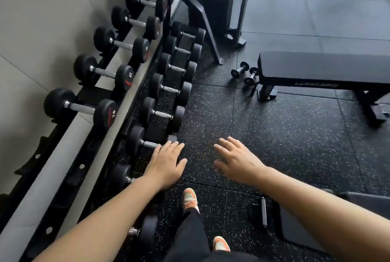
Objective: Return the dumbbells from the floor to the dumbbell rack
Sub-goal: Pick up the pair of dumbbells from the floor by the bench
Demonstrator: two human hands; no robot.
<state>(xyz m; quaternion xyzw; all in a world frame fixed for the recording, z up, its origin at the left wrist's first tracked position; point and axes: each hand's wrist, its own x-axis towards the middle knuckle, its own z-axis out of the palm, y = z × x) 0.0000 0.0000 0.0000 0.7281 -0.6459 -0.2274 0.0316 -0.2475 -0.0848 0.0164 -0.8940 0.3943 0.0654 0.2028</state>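
Observation:
A black two-tier dumbbell rack [135, 84] runs along the left wall, with several black dumbbells on both tiers. Two small dumbbells [244, 72] lie on the speckled floor beside a bench. Another dumbbell [262, 211] lies on the floor near my feet, at the lower right. My left hand [166, 163] hovers open, palm down, over the near end of a lower-tier dumbbell [139, 142] and hides its front head. My right hand [236, 159] is open, palm down, above bare floor and holds nothing.
A flat black bench [322, 69] stands at the right. A cable machine frame [213, 8] stands at the rack's far end. A grey pad [363, 200] sits at the lower right edge. My orange shoes [190, 199] stand on the rubber floor.

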